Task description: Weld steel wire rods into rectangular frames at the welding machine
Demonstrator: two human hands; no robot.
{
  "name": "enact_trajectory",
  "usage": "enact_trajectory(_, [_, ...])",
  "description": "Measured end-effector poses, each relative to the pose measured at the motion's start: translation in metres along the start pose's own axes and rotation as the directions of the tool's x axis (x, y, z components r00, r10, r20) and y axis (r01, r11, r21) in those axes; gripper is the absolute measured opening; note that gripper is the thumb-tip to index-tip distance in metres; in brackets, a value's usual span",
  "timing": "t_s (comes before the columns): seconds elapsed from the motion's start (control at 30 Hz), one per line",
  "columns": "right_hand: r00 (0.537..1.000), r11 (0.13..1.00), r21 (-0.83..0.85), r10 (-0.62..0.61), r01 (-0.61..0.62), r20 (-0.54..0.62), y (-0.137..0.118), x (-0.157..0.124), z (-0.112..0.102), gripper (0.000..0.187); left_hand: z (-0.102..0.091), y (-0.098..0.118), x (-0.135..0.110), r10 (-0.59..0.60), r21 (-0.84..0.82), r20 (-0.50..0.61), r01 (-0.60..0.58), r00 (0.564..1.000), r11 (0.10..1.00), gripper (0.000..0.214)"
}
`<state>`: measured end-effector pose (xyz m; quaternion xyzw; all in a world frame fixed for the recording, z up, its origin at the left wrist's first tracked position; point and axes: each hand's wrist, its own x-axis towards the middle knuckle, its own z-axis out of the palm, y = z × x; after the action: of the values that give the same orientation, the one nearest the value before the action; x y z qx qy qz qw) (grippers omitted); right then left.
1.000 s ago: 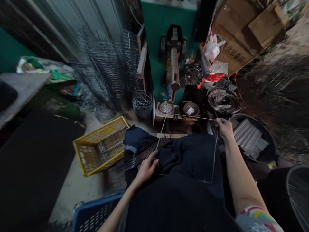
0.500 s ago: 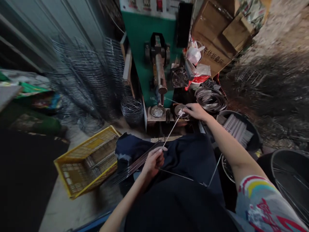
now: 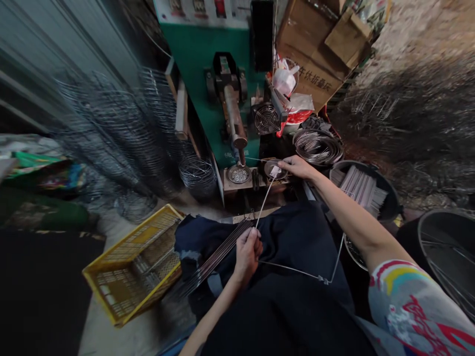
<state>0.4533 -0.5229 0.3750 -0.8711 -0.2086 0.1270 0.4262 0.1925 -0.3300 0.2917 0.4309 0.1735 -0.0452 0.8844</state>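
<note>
My left hand point(image 3: 248, 251), above my lap, has its fingers wrapped round a thin bent metal wire point(image 3: 291, 267). One stretch of the wire climbs, slightly bowed, towards my right hand point(image 3: 297, 167); another runs to a small kinked joint on the right of my lap, then up under my right forearm. My right hand pinches wire at a corner beside the green machine point(image 3: 202, 99). From there a thin length reaches left to the machine's downward metal rod point(image 3: 235, 118). Below that rod sits a round dish of small shiny metal bits point(image 3: 238, 174). A bundle of straight rods point(image 3: 218, 252) lies across my left thigh.
A yellow crate point(image 3: 128, 252) stands at left, with stacked wire rings point(image 3: 111, 118) behind it. On the right are a coil of wire point(image 3: 317, 147), a black tub of rods point(image 3: 391, 193) and another dark tub point(image 3: 423, 247). A small fan point(image 3: 266, 118) sits beside the machine.
My left hand has shifted right and the wire between my hands now bows. The wire end by my right hand has swung to the machine's rod. The camera view has turned slightly.
</note>
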Motion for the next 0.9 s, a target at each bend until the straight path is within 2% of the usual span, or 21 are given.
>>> enact_trajectory(0.17, [0.999,0.998,-0.065,-0.01,0.007,-0.039,-0.006,-0.006,-0.011,0.067,0.002,0.003,0.008,0.025,0.056,0.027,-0.026,0.999,0.998,0.035])
enact_trajectory(0.3, [1.0,0.989,-0.148,0.0,-0.002,-0.012,0.004,-0.021,-0.039,0.069,-0.012,0.02,0.017,-0.027,0.119,0.098,0.015,0.995,0.993,0.033])
enact_trajectory(0.43, [0.985,0.972,-0.171,0.151,-0.164,-0.087,0.037,-0.07,-0.075,0.07,-0.032,0.035,0.025,-0.036,0.051,0.006,0.036,0.999,0.998,0.03])
enact_trajectory(0.53, [0.958,0.955,-0.087,0.281,-0.285,-0.052,0.06,-0.115,-0.089,0.069,-0.041,0.034,0.026,-0.085,0.026,-0.017,0.085,0.996,0.996,0.029])
enact_trajectory(0.63, [0.949,0.949,0.007,0.314,-0.314,0.02,0.071,-0.142,-0.093,0.066,-0.043,0.029,0.024,-0.117,0.012,0.007,0.117,0.993,0.993,0.03])
enact_trajectory(0.73, [0.955,0.948,0.116,0.291,-0.296,0.064,0.074,-0.15,-0.092,0.063,-0.039,0.027,0.023,-0.094,-0.014,0.03,0.094,0.995,0.995,0.03])
enact_trajectory(0.9, [0.959,0.941,0.21,0.281,-0.267,-0.04,0.072,-0.142,-0.079,0.064,-0.021,0.031,0.027,-0.026,-0.019,0.033,0.027,0.999,0.999,0.03])
